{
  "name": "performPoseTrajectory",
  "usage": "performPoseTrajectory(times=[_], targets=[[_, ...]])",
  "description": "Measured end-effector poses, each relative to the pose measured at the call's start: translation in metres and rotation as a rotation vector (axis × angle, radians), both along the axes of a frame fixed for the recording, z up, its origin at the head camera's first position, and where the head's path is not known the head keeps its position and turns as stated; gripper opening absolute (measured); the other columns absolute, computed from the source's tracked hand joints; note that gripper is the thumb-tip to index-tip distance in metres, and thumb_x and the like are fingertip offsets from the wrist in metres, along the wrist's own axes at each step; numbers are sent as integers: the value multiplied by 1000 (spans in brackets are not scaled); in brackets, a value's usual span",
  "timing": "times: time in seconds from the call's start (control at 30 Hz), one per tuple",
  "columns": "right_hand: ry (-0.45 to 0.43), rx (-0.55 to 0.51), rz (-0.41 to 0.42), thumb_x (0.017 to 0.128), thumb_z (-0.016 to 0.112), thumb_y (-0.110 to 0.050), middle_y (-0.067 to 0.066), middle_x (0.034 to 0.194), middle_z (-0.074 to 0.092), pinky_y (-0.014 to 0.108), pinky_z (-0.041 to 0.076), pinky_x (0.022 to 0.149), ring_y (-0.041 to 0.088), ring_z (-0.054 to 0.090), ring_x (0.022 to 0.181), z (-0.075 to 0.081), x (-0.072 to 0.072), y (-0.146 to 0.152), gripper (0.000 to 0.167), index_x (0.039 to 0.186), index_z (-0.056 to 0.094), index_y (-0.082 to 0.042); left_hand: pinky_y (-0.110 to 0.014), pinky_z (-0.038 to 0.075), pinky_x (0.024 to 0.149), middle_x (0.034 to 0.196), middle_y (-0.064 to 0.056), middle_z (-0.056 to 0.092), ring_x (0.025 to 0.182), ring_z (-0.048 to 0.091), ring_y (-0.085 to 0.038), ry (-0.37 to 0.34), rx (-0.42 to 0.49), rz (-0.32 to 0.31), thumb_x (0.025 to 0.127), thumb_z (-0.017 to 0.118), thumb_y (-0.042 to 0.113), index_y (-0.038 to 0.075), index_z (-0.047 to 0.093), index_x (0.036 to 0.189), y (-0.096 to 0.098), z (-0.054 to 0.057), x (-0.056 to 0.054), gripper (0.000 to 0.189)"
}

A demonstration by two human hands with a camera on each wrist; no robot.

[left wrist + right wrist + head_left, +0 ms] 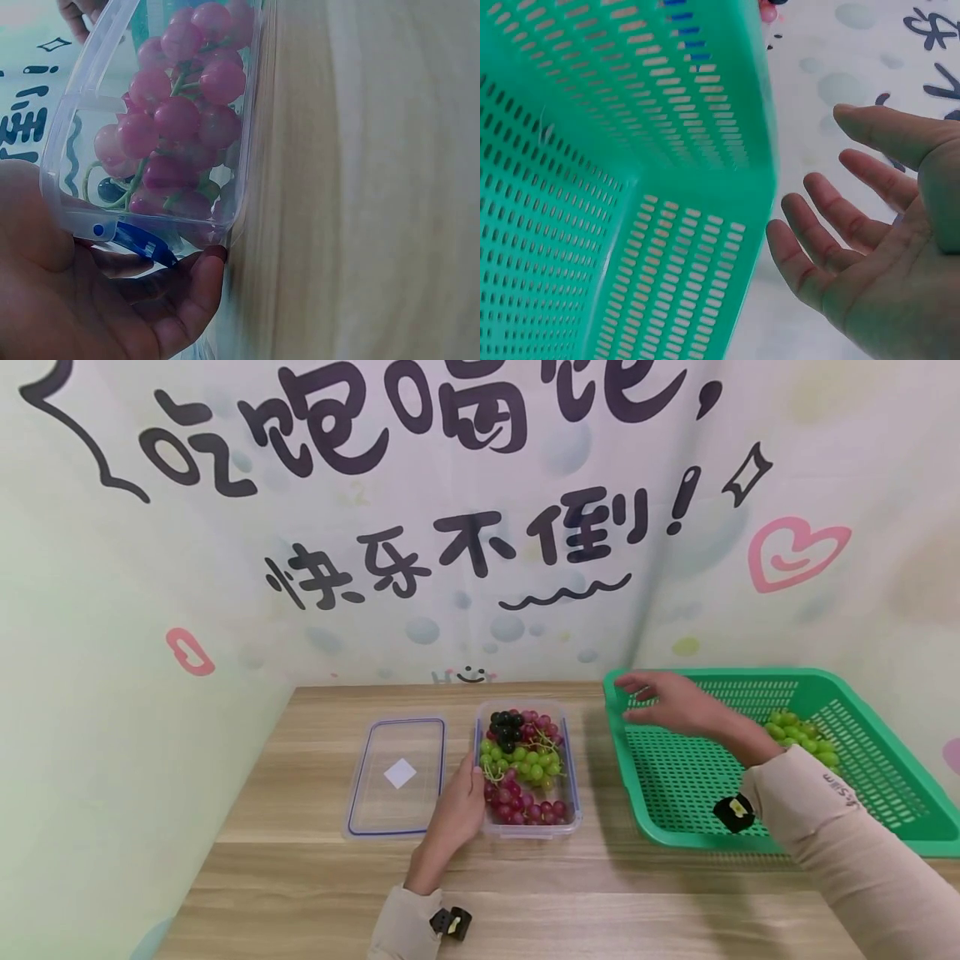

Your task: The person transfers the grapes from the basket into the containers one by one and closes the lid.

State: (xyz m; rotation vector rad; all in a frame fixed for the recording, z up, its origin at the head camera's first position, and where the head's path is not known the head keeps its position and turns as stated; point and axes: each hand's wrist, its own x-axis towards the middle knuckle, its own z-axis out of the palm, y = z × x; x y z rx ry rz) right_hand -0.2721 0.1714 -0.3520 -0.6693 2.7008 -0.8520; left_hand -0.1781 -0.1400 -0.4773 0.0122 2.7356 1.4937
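The clear container (531, 831) stands on the wooden worktop (300, 893), its far end near the back edge. Inside, dark grapes (507, 728) and a red bunch (543, 727) fill the far end, green grapes (534, 764) the middle, and another red bunch (525, 810) the near end. The person's left hand (459, 803) grips its left side, thumb at the rim. Left of it, towards the worktop's back left corner, the lid (408, 739) lies flat. The right hand (671, 704), fingers spread and holding nothing, hovers over the left rim of the green basket (667, 785), which stands along the back edge on the right; a green bunch (801, 737) lies in its right part.
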Motion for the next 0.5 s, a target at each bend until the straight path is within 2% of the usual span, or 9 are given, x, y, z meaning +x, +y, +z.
performPoseTrajectory(times=[0.23,0.5], targets=[[3,4,-60,98,63,-27,29,141,49,62,47,97,50,48,126,-7,-9,25,57,143,45,3,-54,25,119,159,-23,28,147,26,-38,-5,4,0,110,27,23,-5,21,155,1,1,0,53],[-35,2,-125,100,59,-29,35,141,44,63,48,94,54,44,127,-17,-15,54,60,145,39,6,-54,25,119,160,-22,28,147,26,-38,-5,8,-2,110,26,23,-3,20,156,1,0,0,54]])
